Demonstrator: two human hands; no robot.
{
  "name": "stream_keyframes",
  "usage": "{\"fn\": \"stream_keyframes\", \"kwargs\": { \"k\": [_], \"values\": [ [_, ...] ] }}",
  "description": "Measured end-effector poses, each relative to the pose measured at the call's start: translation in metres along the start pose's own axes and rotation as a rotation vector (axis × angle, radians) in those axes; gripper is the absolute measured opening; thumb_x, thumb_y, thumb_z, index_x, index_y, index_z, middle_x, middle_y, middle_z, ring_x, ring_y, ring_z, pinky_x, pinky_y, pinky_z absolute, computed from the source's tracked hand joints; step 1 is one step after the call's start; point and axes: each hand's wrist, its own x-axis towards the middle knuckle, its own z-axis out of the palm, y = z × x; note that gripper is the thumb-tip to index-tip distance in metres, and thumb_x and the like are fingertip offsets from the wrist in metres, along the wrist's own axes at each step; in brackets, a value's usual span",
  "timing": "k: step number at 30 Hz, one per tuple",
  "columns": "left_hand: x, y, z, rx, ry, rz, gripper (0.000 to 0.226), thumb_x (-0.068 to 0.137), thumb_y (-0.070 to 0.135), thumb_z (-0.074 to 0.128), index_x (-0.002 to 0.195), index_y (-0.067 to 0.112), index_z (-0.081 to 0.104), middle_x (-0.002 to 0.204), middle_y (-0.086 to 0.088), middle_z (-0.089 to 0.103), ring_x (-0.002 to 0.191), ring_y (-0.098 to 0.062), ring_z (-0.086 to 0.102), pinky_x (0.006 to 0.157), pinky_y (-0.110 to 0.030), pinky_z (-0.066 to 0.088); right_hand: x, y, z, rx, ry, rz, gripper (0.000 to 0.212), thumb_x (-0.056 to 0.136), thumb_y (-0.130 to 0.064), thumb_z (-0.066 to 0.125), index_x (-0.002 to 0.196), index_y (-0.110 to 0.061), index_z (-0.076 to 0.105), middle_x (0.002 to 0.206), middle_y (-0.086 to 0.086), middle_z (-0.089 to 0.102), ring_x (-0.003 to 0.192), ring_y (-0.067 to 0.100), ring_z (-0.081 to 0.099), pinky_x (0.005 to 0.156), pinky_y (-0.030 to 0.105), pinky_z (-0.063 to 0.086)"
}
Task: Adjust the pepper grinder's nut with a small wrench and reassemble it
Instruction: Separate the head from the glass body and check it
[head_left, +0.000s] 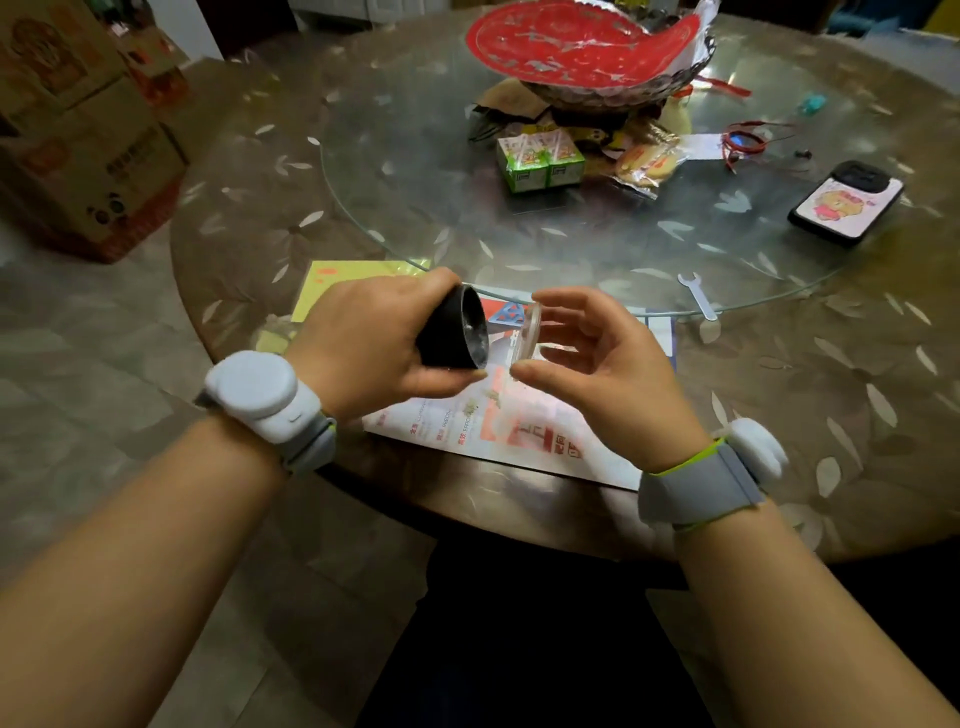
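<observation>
My left hand (363, 343) grips the black pepper grinder head (454, 332), tipped sideways with its open round end facing right. Just to its right, my right hand (602, 364) holds a clear round cap (527, 332) on edge between thumb and fingertips, a small gap away from the black opening. Both are held above a printed paper sheet (519, 431) dusted with a few pepper crumbs. The small flat metal wrench (698, 296) lies on the table to the right, at the rim of the glass turntable, touched by neither hand.
A round glass turntable (415, 208) carries a silver bowl with red paper (587, 47), green drink cartons (540, 158), snack packets and a phone (847, 202). Cardboard boxes (78, 130) stand on the floor at left. The table's front edge curves just below my wrists.
</observation>
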Motion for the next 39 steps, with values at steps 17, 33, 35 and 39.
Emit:
{"fn": "stream_keyframes", "kwargs": {
  "k": [17,33,35,39],
  "values": [
    [-0.010,0.035,0.005,-0.557,0.327,-0.030,0.063,0.076,0.056,0.070,0.115,0.010,0.051,0.099,-0.013,0.066,0.085,-0.033,0.065,0.073,-0.045,0.053,-0.023,-0.034,-0.024,0.820,-0.248,-0.014,0.065,0.071,-0.007,0.078,0.127,-0.003,0.046,0.132,0.027,0.049,0.127,0.050,0.045,0.100,0.050,0.047],
    [-0.007,0.049,-0.003,-0.604,0.335,-0.033,0.063,0.077,0.062,0.065,0.115,0.013,0.050,0.097,-0.009,0.065,0.086,-0.024,0.063,0.075,-0.040,0.054,-0.029,-0.049,-0.022,0.772,-0.201,-0.034,0.067,0.066,-0.012,0.082,0.124,-0.005,0.050,0.124,0.022,0.057,0.119,0.043,0.053,0.101,0.053,0.043],
    [-0.006,0.051,-0.004,-0.590,0.329,-0.025,0.063,0.077,0.061,0.066,0.115,0.013,0.050,0.098,-0.011,0.067,0.086,-0.028,0.064,0.075,-0.042,0.054,-0.029,-0.053,-0.022,0.698,-0.165,-0.058,0.068,0.064,-0.017,0.084,0.124,-0.008,0.052,0.120,0.018,0.058,0.115,0.039,0.055,0.101,0.052,0.042],
    [-0.003,0.056,-0.006,-0.550,0.271,-0.032,0.059,0.071,0.053,0.073,0.113,0.017,0.051,0.094,-0.009,0.068,0.081,-0.030,0.065,0.070,-0.042,0.054,-0.030,-0.060,-0.019,0.537,-0.114,-0.099,0.066,0.061,-0.026,0.087,0.119,-0.015,0.057,0.115,0.008,0.062,0.109,0.029,0.057,0.095,0.042,0.047]
  ]
}}
